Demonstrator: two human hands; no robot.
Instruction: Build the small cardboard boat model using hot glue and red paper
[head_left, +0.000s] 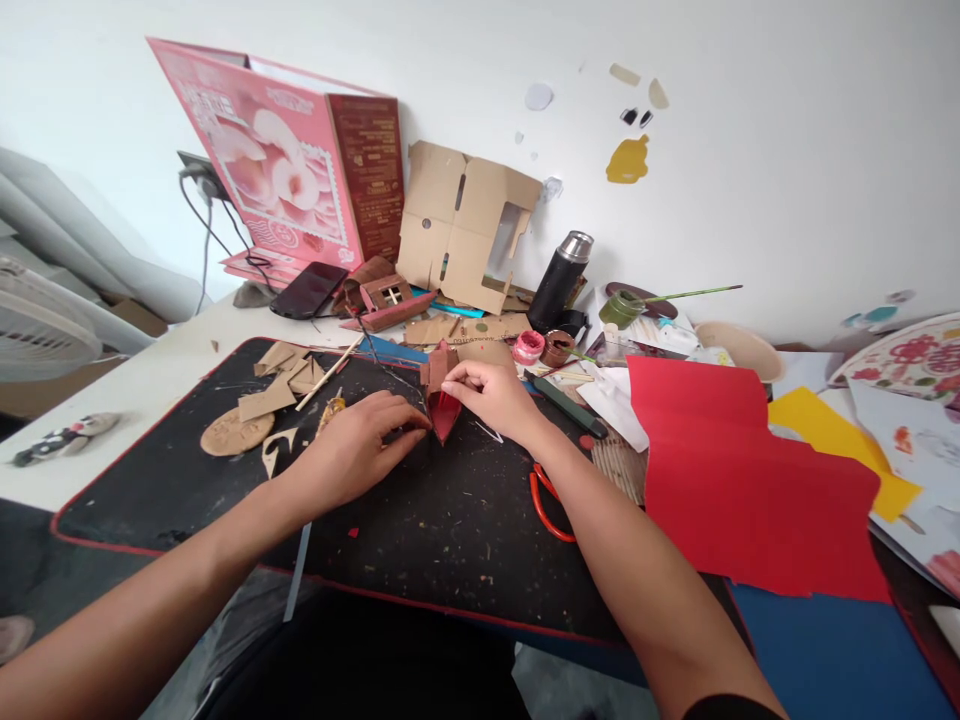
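Model boat, red card [442,418]: one, mid-mat, between the two hands, bow toward the wearer.
Right hand [491,395]: thumb and forefinger pinched together on the boat's right side; other fingers curled.
Left hand [371,440]: half open, fingers bent, tips at the boat's left side; whether it grips cannot be told.
Black mat [465,540]: red-edged, flecked with scraps, on a white worktop [187,365].
Left of the hands: cardboard offcuts [268,400], round cardboard disc [244,432].
Right: orange-handled scissors [546,510], partly covered by the right forearm; dark green utility knife [566,403]; large red sheet [720,480].
Behind: second model boat with cabin [390,298], smartphone [309,290], pink paint pot [529,348], black vacuum flask [559,285], upright.
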